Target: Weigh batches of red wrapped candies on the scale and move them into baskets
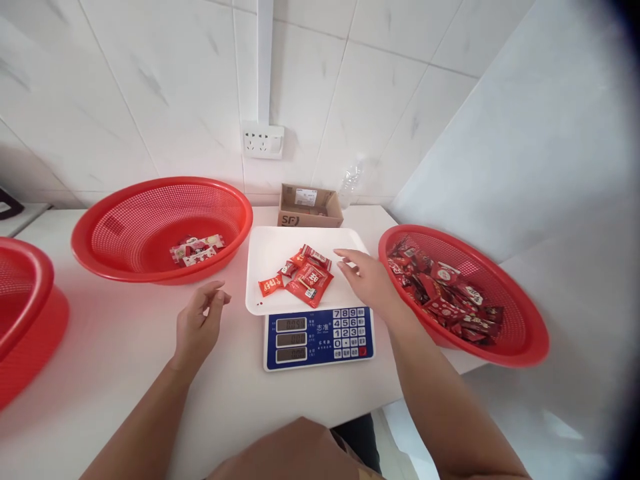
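On the white tray (257,267) of a digital scale (320,340) lies a small pile of red snack packets (311,280), one larger than the others. Over the tray's right side, my right hand (367,279) is open, its fingers pointing at the pile without touching it. My left hand (201,323) hovers left of the scale, fingers loosely curled and apart from the thumb, with nothing visible in it. The scale's top display seems to read 0.091, though the digits are faint.
A red basket (465,243) at the right holds many red packets. Another red basket (125,247) at back left has several packets inside; part of a third basket (30,320) shows at far left. Behind the scale stand a cardboard box (310,217) and a clear plastic bottle (350,183).
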`<state>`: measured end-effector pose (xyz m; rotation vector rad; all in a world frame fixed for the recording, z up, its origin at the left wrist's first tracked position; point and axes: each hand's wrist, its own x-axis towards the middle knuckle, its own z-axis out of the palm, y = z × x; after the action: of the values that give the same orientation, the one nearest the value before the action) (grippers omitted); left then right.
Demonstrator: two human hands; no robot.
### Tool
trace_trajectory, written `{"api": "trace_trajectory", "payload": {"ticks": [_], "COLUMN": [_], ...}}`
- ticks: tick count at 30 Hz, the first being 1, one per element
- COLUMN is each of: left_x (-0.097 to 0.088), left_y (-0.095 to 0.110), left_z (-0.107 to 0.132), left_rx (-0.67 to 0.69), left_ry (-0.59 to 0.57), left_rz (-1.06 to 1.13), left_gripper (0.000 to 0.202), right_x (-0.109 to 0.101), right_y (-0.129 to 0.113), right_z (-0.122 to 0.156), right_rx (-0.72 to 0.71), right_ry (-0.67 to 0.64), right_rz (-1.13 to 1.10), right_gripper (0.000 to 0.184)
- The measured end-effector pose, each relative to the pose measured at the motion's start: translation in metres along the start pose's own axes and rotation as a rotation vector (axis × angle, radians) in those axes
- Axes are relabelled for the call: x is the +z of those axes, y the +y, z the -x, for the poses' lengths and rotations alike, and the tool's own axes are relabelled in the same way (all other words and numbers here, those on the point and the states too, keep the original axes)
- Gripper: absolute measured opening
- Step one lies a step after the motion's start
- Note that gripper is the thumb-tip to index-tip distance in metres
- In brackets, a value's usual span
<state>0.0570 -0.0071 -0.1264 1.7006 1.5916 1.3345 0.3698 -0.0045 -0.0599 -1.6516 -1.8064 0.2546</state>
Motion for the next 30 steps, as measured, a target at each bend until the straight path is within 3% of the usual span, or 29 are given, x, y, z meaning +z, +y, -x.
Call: {"api": "trace_trajectory", "payload": {"ticks": [6,10,13,17,30], "left_x": [0.0,0.001,0.002,0.004,0.005], "left_y": [0.0,-0.003,-0.004,-0.006,-0.009], "left_z": [0.0,0.001,0.001,0.0,0.0], "left_rx": [-0.009,-0.017,-0.021,-0.022,-0.041], "left_ry": [-0.007,-0.02,-0.02,-0.019,-0.032], "left_rz": [0.002,-0.002,-0.006,-0.004,0.028], "left_gripper": [0.031,0.032,0.032,0.032,0.032], "right_x": [-0.051,-0.072,-0.074,-0.068,-0.066], "right_y": [0.016,0.038,0.054,0.063,0.063], "right_z": [0.041,0.065,0.078,0.084,0.087], "right_rx": [0.15,0.353,0.441,0.4,0.411], "right_ry": [0.192,0.129,0.039,0.038,0.019], "right_rz": [0.168,0.332,0.366,0.391,0.462], "right_gripper": [0.035,0.044,0.042,0.042,0.044]}}
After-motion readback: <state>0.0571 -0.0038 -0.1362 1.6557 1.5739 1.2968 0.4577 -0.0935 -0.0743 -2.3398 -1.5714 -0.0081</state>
